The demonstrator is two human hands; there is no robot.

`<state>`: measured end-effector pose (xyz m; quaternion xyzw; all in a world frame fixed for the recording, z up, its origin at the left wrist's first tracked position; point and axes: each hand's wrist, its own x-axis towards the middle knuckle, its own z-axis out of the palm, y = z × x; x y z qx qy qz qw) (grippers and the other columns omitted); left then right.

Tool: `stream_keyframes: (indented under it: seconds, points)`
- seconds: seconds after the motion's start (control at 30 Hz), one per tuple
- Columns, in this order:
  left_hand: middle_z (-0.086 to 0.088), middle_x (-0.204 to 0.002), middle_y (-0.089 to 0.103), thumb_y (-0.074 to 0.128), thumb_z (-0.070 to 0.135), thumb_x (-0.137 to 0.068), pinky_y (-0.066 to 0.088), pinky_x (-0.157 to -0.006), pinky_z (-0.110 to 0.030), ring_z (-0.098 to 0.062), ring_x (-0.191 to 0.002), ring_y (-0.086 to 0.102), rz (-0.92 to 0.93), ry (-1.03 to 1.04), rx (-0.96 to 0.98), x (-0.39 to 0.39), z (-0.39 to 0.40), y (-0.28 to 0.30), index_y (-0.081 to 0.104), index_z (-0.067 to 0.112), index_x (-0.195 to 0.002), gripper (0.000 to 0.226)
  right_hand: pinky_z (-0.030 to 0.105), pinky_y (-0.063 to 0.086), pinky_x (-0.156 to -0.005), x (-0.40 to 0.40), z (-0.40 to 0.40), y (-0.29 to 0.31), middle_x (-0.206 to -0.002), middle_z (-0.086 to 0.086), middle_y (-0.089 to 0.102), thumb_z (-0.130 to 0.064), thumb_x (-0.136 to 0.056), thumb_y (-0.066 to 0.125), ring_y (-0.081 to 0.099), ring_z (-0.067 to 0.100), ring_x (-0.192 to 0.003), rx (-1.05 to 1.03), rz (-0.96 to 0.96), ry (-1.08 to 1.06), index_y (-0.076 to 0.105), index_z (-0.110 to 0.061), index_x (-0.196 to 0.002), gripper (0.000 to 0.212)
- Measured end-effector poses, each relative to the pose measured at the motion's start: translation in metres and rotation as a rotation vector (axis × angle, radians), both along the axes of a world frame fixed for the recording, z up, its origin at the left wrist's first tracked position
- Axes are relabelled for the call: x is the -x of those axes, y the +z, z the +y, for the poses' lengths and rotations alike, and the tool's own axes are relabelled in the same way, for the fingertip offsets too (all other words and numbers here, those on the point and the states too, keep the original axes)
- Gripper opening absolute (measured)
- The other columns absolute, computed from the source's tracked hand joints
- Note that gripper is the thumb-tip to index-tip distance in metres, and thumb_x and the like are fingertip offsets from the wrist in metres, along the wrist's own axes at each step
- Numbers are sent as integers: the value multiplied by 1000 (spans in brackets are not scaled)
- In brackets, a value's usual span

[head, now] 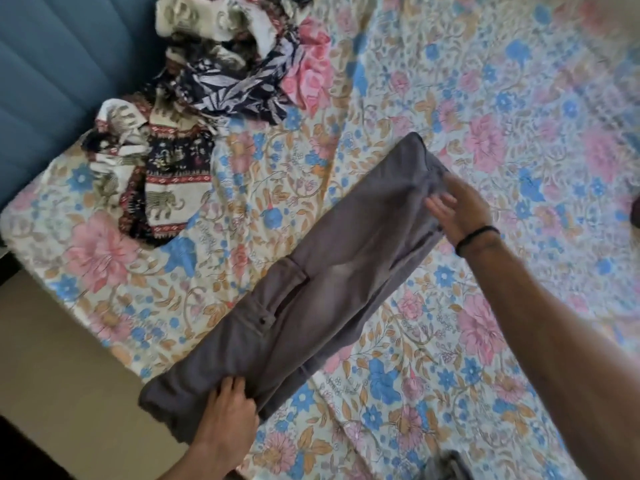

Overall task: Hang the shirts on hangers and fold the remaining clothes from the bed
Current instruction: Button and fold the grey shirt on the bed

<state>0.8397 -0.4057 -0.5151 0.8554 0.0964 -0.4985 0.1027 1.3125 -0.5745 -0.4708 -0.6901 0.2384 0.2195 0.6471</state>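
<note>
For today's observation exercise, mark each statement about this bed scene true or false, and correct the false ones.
1. The grey trousers lie stretched out on the floral bedsheet. True.
2. The left hand grips one end of the trousers. True.
3. The right hand holds a hanger. False: it rests on the trousers' far end.
4. The patterned clothes are neatly folded. False: they lie in a crumpled heap.

Bed with floral sheet [450,98] spreads beneath and beyond both grips. Blue padded headboard [52,81] far up-left of them. Beige floor [52,358] left of near grip.
</note>
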Motion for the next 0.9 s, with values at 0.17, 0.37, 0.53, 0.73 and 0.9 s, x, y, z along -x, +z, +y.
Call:
stream_keyframes:
  seconds: [0.17, 0.37, 0.53, 0.73, 0.9]
  points:
    - [-3, -140, 52, 39, 95, -74, 40, -109, -40, -25, -132, 48, 237, 99, 110, -41, 21, 28, 61, 23, -129, 93, 27, 51, -88, 32, 18, -22, -123, 2, 65, -43, -83, 85, 62, 13, -103, 521, -136, 419, 62, -17, -136, 63]
    - [13, -76, 59, 36, 75, -92, 48, -56, -20, -3, -64, 58, -571, 604, 175, -142, 32, 50, 51, 39, -114, 44, 33, 54, -90, 5, 28, -35, -113, 1, 62, -39, -81, 87, 62, 18, -101, 587, -216, 469, 64, -20, -132, 60]
    - [10, -113, 50, 64, 60, -92, 52, -78, -27, -6, -89, 53, -728, 538, 255, -215, 21, 10, 58, 33, -129, 46, 46, 63, -84, -21, -3, -23, -82, 3, 71, -11, -93, 76, 69, 19, -81, 328, -232, 386, 75, -20, -92, 9]
    - [3, -61, 66, 68, 37, -97, 44, -58, -27, -11, -58, 65, -714, 1043, 319, -220, 45, -24, 64, 18, -76, 29, 32, 63, -77, -26, -72, 18, -85, 1, 70, -2, -97, 66, 70, 14, -85, 126, -210, 283, 71, -19, -95, 18]
    - [0, -63, 60, 57, 42, -102, 41, -55, -35, -21, -62, 59, -648, 885, 249, -220, 47, -26, 58, 14, -73, 40, 43, 61, -82, -30, -73, -7, -89, 6, 70, 0, -94, 67, 69, 20, -88, 343, -250, 327, 73, -15, -101, 18]
